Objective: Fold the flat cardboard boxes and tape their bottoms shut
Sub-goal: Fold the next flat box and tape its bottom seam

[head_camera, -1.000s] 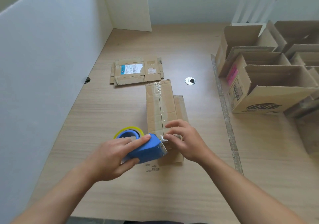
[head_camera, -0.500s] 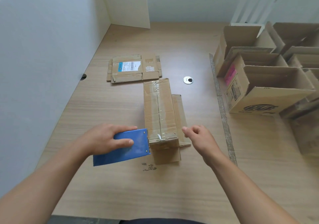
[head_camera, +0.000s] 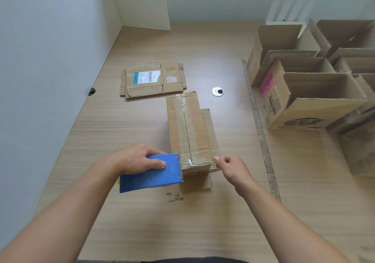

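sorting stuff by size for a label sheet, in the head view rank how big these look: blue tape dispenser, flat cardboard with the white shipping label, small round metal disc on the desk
1. Flat brown cardboard with the white shipping label, though it lies farther away
2. Blue plastic tape dispenser, partly hidden under the left hand; nearness may inflate it, so this ranking is unsure
3. Small round metal disc, clearly smallest

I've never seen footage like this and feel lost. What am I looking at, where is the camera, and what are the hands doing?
No machine here: a person wears a camera on the head, looking down at their own arms over a wooden desk. The left hand holds a blue tape dispenser against the near end of a folded cardboard box, whose seam is taped. The right hand hovers beside the box, empty. A flat box lies farther back; assembled open boxes stand at right.
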Demonstrator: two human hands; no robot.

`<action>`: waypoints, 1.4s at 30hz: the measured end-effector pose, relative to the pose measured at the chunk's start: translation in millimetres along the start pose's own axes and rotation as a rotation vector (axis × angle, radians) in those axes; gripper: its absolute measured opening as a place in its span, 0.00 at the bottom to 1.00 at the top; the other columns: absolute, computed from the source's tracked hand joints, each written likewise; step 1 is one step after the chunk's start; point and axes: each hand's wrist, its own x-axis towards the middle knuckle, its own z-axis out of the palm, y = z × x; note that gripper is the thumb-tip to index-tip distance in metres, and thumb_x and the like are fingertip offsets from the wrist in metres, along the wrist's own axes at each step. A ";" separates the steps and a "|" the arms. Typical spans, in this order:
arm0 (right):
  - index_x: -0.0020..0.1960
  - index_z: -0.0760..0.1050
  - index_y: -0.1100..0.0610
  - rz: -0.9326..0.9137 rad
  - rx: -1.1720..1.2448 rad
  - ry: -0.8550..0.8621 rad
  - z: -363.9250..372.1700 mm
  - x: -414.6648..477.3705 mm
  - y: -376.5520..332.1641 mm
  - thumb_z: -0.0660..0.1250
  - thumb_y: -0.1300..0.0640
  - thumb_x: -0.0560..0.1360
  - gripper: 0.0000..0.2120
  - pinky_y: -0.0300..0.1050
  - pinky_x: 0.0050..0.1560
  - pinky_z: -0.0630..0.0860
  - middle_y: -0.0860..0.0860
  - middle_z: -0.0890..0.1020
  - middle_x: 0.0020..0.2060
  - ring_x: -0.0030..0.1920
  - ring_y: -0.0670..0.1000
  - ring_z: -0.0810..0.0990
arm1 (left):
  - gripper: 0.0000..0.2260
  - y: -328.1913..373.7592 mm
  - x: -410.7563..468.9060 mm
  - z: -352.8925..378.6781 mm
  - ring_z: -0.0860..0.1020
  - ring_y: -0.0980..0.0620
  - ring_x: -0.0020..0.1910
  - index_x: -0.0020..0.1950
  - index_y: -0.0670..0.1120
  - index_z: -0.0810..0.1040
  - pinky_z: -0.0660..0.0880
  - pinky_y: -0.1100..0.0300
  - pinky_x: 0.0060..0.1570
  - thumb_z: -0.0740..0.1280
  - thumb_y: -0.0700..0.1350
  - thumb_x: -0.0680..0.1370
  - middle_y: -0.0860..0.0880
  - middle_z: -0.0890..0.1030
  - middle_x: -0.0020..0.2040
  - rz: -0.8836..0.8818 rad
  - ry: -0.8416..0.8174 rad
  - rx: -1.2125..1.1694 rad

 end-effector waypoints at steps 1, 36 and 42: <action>0.39 0.76 0.57 0.043 0.042 -0.047 0.2 0.7 3.0 0.67 0.45 0.78 0.17 0.45 0.44 0.69 0.49 0.79 0.38 0.44 0.51 0.75 | 0.10 2.9 1.5 0.9 0.79 0.60 0.48 0.47 0.79 0.73 0.76 0.57 0.51 0.65 0.60 0.77 0.63 0.82 0.48 -0.002 -0.005 0.001; 0.70 0.70 0.52 -0.598 -0.389 0.110 17.0 -8.8 -2.8 0.74 0.57 0.71 0.29 0.55 0.67 0.65 0.54 0.63 0.72 0.69 0.58 0.62 | 0.14 6.6 10.5 4.7 0.77 0.60 0.47 0.62 0.75 0.72 0.73 0.60 0.46 0.62 0.63 0.77 0.63 0.80 0.49 -0.024 0.018 0.122; 0.80 0.51 0.44 -0.978 -0.976 -0.268 17.9 16.3 -25.2 0.61 0.50 0.80 0.32 0.60 0.76 0.44 0.42 0.46 0.80 0.78 0.48 0.33 | 0.15 2.5 10.1 10.8 0.76 0.63 0.43 0.58 0.81 0.66 0.69 0.62 0.39 0.60 0.67 0.72 0.66 0.78 0.43 0.024 0.068 0.096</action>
